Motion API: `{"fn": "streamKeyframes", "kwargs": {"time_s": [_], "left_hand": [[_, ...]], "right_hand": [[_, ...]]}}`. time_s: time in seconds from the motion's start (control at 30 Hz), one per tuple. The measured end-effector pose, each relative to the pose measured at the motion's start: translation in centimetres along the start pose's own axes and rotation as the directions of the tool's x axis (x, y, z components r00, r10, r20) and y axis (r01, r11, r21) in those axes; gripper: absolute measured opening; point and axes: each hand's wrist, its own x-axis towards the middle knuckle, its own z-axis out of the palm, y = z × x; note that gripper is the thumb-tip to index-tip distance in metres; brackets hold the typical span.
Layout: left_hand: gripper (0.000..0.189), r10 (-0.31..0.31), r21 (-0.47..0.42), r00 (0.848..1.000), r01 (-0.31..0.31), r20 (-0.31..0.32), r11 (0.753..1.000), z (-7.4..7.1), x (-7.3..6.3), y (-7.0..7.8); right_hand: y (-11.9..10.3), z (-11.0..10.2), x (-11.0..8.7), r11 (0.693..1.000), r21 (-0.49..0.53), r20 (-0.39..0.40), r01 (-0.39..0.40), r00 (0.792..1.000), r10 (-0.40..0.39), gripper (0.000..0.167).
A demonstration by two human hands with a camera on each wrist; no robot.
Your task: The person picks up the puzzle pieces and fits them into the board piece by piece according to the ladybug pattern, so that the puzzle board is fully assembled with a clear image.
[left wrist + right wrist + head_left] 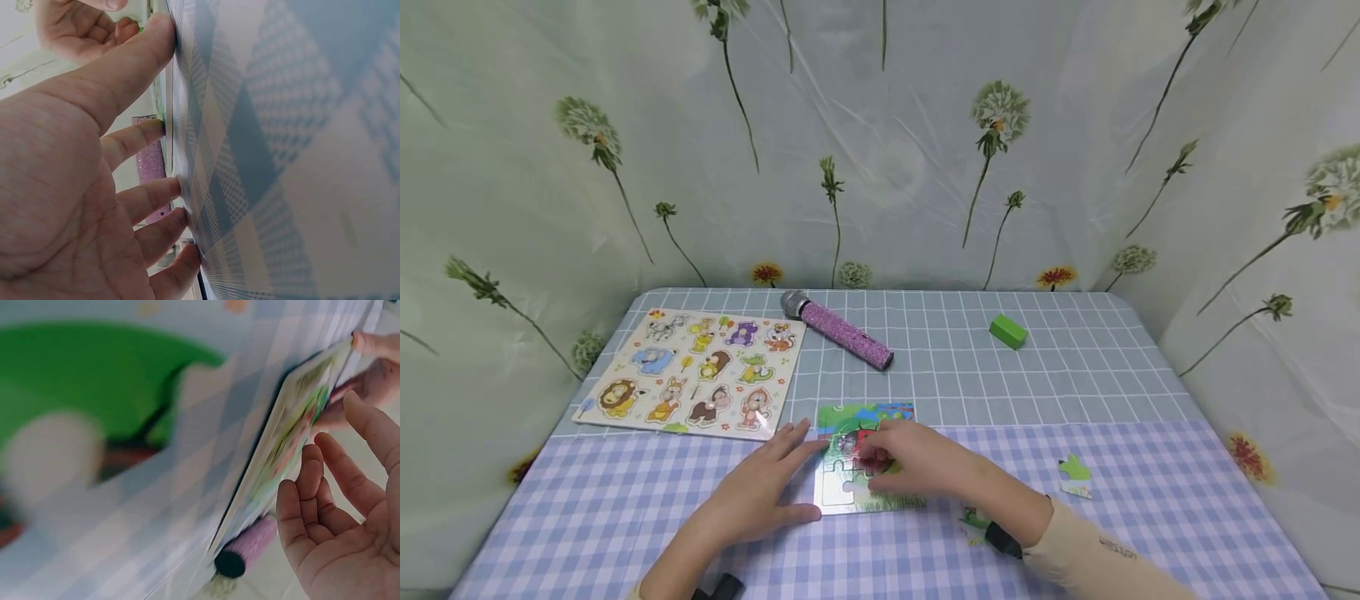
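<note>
A small jigsaw puzzle (833, 496) with a red ladybug picture lies in its frame on the checked cloth. Fingers spread, my left hand (756, 487) rests at its left edge, thumb near the lower left corner. My right hand (917, 458) is over the middle of the puzzle, its fingertips at the ladybug and partly covering it. In the right wrist view a gap shows between thumb and index finger, and the other fingers are bent. A bare patch of tray shows at the lower left of the picture. One loose green puzzle piece (974, 518) lies below my right wrist.
Another loose puzzle piece (1075, 475) lies to the right. Behind are a white animal puzzle board (692, 375) at left, a glittery pink microphone (846, 333) and a green block (1008, 332). Flower-print curtains (895, 167) surround the table.
</note>
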Motion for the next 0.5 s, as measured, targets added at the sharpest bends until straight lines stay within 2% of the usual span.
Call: {"fn": "streamKeyframes", "kwargs": {"time_s": [0.17, 0.5], "left_hand": [[0.089, 0.005, 0.012, 1.0, -0.005, -0.004, 1.0, 0.0, 0.0, 0.0], [0.089, -0.005, 0.008, 1.0, 0.005, 0.006, 1.0, 0.0, 0.1, 0.1]], "right_hand": [[1.3, -0.6, -1.7, 0.999, -0.011, -0.041, -0.037, 0.998, 0.037, 0.033], [2.7, -1.7, -5.1, 0.996, 0.002, -0.06, -0.094, 0.994, 0.094, 0.042]]}}
